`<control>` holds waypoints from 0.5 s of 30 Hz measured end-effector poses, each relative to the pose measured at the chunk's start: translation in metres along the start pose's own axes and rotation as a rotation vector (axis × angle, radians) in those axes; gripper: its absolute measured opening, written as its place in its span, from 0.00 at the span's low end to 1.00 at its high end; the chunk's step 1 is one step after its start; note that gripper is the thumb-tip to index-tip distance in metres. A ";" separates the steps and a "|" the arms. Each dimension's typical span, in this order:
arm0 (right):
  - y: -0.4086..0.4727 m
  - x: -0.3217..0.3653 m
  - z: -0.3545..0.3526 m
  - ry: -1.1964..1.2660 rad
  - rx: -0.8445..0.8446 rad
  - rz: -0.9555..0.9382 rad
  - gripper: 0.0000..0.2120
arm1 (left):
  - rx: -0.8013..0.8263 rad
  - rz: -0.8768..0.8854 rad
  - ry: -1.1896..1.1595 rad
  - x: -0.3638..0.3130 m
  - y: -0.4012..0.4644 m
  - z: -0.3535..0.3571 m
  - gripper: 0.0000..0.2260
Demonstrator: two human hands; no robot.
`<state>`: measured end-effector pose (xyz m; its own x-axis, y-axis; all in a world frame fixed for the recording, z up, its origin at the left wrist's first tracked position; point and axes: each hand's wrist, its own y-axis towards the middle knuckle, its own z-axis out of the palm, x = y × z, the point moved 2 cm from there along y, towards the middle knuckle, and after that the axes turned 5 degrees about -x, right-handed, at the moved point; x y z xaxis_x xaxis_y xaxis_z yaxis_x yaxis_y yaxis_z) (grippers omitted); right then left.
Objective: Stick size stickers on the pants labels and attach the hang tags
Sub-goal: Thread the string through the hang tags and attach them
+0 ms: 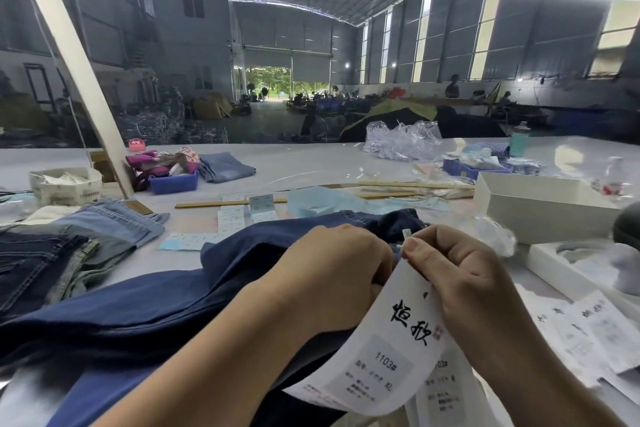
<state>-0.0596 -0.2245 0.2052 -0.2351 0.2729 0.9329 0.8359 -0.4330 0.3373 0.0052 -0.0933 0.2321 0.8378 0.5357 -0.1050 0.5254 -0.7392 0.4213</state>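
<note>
We have the big white worktable under us, and spread across its near half the dark navy cotton pants, soft and rumpled, their waistband bunched up just beyond our hands. To the left lies a stack of faded and dark denim jeans, stiffer and coarser in weave. An open white cardboard box sits at the right.

We judge that we are on the hang-tag step: the white glossy paper hang tag with black brush lettering and a grey "1103#" panel curls down from between our hands, its top at the waistband. Our left hand curls its fingers into the fabric there, holding it. Our right hand pinches, thumb against forefinger, a small white plastic fastener at the tag's top.

Next, we think, the fastener must be closed or pulled snug; whether it is already through the cloth we cannot tell. Strips of pale size stickers lie beyond the pants.
</note>
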 end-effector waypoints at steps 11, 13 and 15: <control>-0.006 -0.004 0.020 -0.200 -0.202 -0.379 0.13 | -0.342 -0.494 -0.670 0.016 0.012 -0.002 0.04; -0.010 -0.005 0.027 -0.247 -0.256 -0.487 0.10 | -0.322 -0.509 -0.703 0.017 0.010 -0.001 0.04; -0.011 -0.006 0.032 -0.300 -0.285 -0.552 0.08 | -0.296 -0.502 -0.696 0.019 0.009 -0.001 0.03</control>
<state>-0.0519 -0.1943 0.1916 -0.4074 0.7266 0.5533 0.4600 -0.3601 0.8116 0.0251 -0.0892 0.2347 0.4712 0.3281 -0.8187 0.8740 -0.2986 0.3834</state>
